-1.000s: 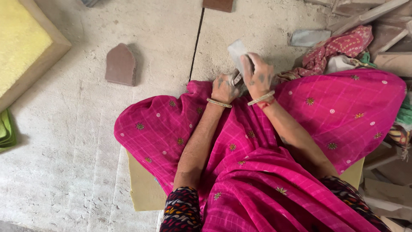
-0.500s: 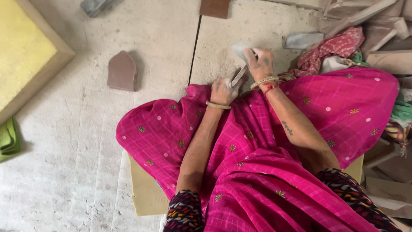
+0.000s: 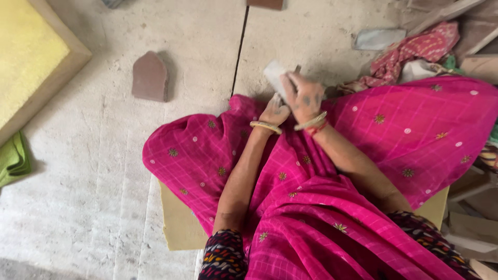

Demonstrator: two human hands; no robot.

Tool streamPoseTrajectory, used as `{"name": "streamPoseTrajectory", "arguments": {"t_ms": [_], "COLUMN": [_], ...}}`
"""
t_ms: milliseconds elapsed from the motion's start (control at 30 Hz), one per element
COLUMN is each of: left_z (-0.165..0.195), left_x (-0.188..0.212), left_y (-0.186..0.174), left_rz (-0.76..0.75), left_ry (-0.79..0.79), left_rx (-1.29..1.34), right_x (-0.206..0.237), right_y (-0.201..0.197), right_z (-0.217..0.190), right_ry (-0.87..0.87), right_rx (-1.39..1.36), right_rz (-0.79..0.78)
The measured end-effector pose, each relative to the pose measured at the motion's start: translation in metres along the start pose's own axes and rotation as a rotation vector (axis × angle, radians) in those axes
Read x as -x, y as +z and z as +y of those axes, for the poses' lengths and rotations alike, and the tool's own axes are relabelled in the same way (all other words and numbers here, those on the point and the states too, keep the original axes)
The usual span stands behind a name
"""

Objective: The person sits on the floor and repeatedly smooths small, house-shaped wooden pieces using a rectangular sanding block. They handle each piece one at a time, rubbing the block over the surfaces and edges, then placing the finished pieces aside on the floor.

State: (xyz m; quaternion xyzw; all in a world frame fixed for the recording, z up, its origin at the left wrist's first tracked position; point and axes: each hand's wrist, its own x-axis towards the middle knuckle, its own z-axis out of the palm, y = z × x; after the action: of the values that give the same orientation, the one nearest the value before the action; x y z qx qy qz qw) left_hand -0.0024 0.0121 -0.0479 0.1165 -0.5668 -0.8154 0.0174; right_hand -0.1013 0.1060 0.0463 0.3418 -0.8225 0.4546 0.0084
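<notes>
Head view, looking down. A small pale flat block [image 3: 274, 72] is seen clamped in the right hand [image 3: 303, 97], whose fingers are curled over its near edge; only the far, upper-left part of the block is shown, the rest being hidden under the hand, and its outline is blurred. The left hand [image 3: 275, 110] is placed just beside and below the right hand, touching it; its fingers are bent inward, but whether they are closed on anything cannot be told, since the fingertips are covered by the right hand. A thin dark shape at the far side of the right grip is too small to identify. Pale bangles are worn on both wrists.

Both hands are held over a pink patterned cloth [image 3: 394, 140] spread across the lap, beneath which a tan cushion [image 3: 179, 228] is partly hidden. On the concrete floor [image 3: 78, 181], well to the left of the hands, a reddish stone piece [image 3: 150, 77] is laid. Beyond the right hand, a crumpled red cloth [image 3: 415, 52] and a grey flat piece [image 3: 377, 38] are seen. A yellow slab [image 3: 26, 57] is cut off at the upper left.
</notes>
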Motion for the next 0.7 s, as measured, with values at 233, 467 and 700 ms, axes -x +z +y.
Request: {"name": "streamPoseTrajectory", "arguments": {"t_ms": [233, 467, 700], "left_z": [-0.002, 0.044, 0.034], "left_x": [-0.008, 0.008, 0.003], "left_y": [0.012, 0.023, 0.009], "left_rz": [0.029, 0.1, 0.05], "left_ry": [0.0, -0.185, -0.034], "left_rx": [-0.773, -0.474, -0.253], "right_x": [-0.011, -0.019, -0.009], "right_y": [0.008, 0.002, 0.017], "right_z": [0.057, 0.068, 0.078], "right_ry": [0.135, -0.004, -0.053], "right_rx": [-0.029, 0.317, 0.2], "right_rz": [-0.062, -0.097, -0.048]}}
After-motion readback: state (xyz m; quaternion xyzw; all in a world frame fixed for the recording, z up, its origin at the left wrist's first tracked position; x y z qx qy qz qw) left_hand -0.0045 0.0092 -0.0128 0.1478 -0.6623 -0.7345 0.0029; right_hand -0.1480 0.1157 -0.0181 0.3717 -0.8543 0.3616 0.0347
